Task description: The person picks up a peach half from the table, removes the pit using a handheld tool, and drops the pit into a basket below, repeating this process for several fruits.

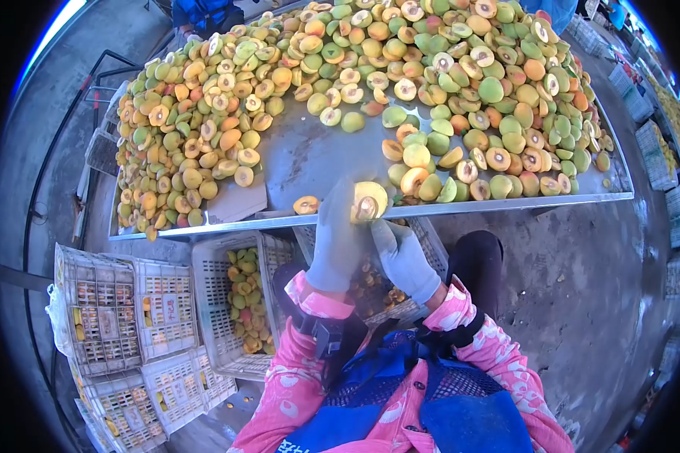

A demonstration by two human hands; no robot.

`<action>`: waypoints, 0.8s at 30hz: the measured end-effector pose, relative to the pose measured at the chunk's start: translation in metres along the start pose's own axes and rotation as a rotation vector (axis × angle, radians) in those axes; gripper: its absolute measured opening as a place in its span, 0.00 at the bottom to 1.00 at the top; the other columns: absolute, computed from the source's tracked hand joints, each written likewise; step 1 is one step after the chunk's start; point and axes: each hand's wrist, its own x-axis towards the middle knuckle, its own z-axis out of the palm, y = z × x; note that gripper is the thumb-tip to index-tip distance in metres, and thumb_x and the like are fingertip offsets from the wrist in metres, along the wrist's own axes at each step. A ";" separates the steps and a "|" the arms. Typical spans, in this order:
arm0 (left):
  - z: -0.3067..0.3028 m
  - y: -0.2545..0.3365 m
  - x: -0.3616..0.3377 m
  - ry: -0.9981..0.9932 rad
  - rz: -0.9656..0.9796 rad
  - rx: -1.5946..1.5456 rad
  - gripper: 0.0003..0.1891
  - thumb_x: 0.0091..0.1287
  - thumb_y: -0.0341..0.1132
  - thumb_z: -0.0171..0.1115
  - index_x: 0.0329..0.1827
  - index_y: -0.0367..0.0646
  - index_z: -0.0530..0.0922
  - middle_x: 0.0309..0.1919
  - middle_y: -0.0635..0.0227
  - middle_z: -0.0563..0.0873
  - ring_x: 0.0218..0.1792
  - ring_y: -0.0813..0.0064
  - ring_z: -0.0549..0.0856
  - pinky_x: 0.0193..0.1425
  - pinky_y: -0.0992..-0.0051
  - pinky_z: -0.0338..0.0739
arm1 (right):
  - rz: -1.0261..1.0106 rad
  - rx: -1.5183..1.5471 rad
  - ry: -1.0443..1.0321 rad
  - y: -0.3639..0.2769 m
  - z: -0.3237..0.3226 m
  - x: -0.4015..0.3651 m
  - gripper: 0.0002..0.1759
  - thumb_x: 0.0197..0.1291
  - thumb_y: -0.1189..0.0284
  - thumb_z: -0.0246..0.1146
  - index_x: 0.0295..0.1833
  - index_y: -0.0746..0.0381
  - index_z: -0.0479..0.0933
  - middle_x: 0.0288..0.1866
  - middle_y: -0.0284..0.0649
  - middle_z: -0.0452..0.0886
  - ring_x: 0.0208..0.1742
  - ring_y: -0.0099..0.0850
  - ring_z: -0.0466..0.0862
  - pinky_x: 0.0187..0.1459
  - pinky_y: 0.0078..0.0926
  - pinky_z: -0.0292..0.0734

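My left hand [334,245], in a grey glove, is closed on a peach half [369,201] just above the near edge of the metal table [302,162]. The cut face shows yellow flesh with the brown stone in the middle. My right hand [406,260], also gloved, is just below and right of this half, its fingers curled. Whatever those fingers grip is hidden from me. Another peach half [306,204] lies cut side up at the table edge, left of my left hand. Large heaps of halved peaches [227,98] cover the table's back and both sides.
Below the table, a white crate [208,302] holds peach pieces. Another crate [433,249] stands between my knees, with small brownish pieces inside. Stacked crates [98,317] stand at the left. Across the table is a person in blue [204,13]. More crates [653,151] line the right side.
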 end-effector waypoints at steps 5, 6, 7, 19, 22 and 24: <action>0.004 0.001 -0.003 0.030 -0.042 -0.150 0.28 0.76 0.49 0.44 0.66 0.32 0.65 0.57 0.52 0.78 0.56 0.58 0.81 0.62 0.64 0.76 | 0.233 0.118 -0.079 -0.004 -0.007 0.001 0.26 0.73 0.57 0.49 0.34 0.69 0.78 0.23 0.41 0.79 0.25 0.28 0.77 0.30 0.32 0.73; 0.002 0.001 -0.004 0.036 -0.182 -0.406 0.28 0.75 0.48 0.44 0.67 0.32 0.65 0.57 0.52 0.78 0.56 0.57 0.81 0.62 0.64 0.76 | 0.185 0.089 -0.146 -0.001 -0.010 0.002 0.27 0.73 0.56 0.49 0.33 0.69 0.77 0.23 0.40 0.79 0.25 0.28 0.76 0.31 0.31 0.73; -0.004 0.002 -0.002 0.033 -0.189 -0.407 0.28 0.75 0.48 0.44 0.67 0.32 0.65 0.57 0.52 0.78 0.56 0.57 0.81 0.62 0.64 0.76 | 0.141 0.061 -0.212 0.003 -0.011 0.000 0.28 0.73 0.56 0.48 0.31 0.68 0.77 0.23 0.40 0.79 0.25 0.28 0.76 0.31 0.30 0.72; 0.000 -0.006 0.002 -0.096 -0.070 0.042 0.27 0.75 0.50 0.44 0.61 0.33 0.72 0.52 0.55 0.82 0.52 0.68 0.82 0.57 0.71 0.77 | 0.608 0.463 -0.426 -0.002 -0.027 0.000 0.33 0.72 0.46 0.44 0.28 0.62 0.74 0.18 0.30 0.70 0.19 0.22 0.68 0.22 0.22 0.64; -0.019 0.017 0.017 -0.321 -0.255 -0.133 0.20 0.72 0.41 0.50 0.57 0.34 0.74 0.42 0.57 0.85 0.41 0.67 0.85 0.49 0.70 0.81 | 0.542 0.368 -0.468 -0.010 -0.031 0.000 0.33 0.71 0.43 0.44 0.28 0.61 0.74 0.17 0.30 0.67 0.17 0.19 0.64 0.20 0.18 0.60; -0.009 0.023 0.017 -0.277 -0.300 -0.117 0.19 0.73 0.41 0.49 0.54 0.33 0.75 0.40 0.58 0.85 0.38 0.68 0.85 0.46 0.71 0.81 | 0.468 0.347 -0.415 -0.006 -0.026 -0.001 0.33 0.71 0.43 0.44 0.28 0.61 0.74 0.16 0.29 0.67 0.17 0.19 0.64 0.20 0.19 0.60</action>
